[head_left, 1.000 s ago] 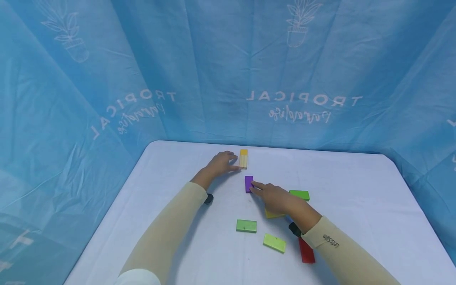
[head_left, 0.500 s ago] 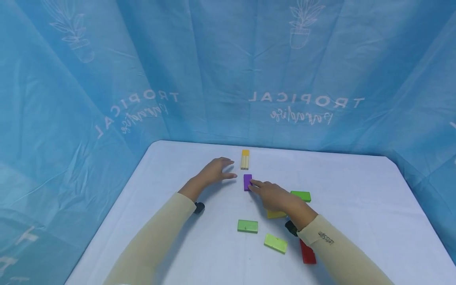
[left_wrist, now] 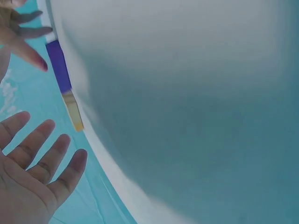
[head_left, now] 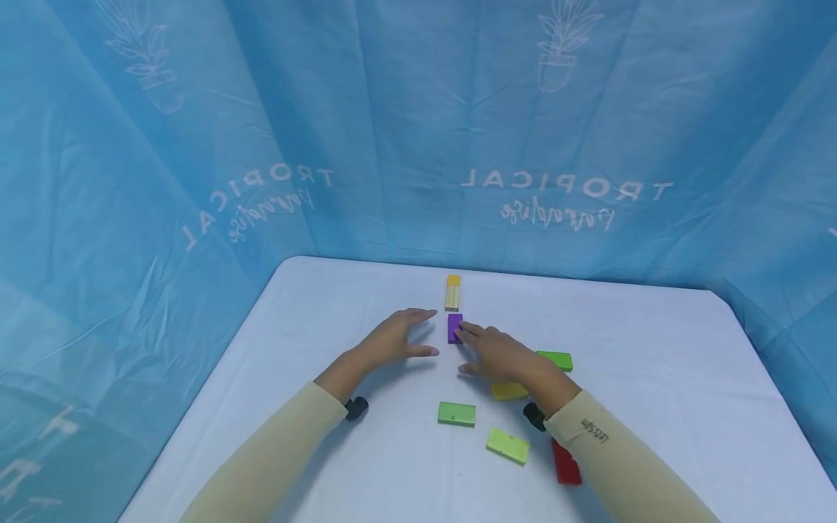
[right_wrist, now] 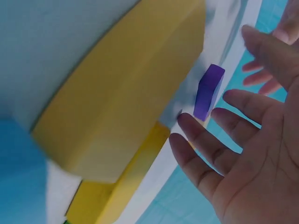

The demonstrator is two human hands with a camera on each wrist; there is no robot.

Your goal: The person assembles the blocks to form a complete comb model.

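Note:
A purple block lies on the white table, just in front of a narrow piece that is yellow at its far end and cream along the rest. My right hand is at the purple block's right side, fingertips right at its edge in the head view and the thumb spread away. To the left, my left hand is held with fingers and thumb apart, facing the purple block and holding nothing. The left wrist view shows the purple block in line with the yellow-and-cream piece.
Two yellow blocks and a blue block sit below the right wrist. A green block lies beyond that forearm, a red one beside it. Nearer are another green block and a lime block. Blue curtains border the table.
My left hand has drawn back from the yellow-and-cream piece, toward the near left. The purple block has shifted away from me, closer to that piece, and my right thumb has spread out.

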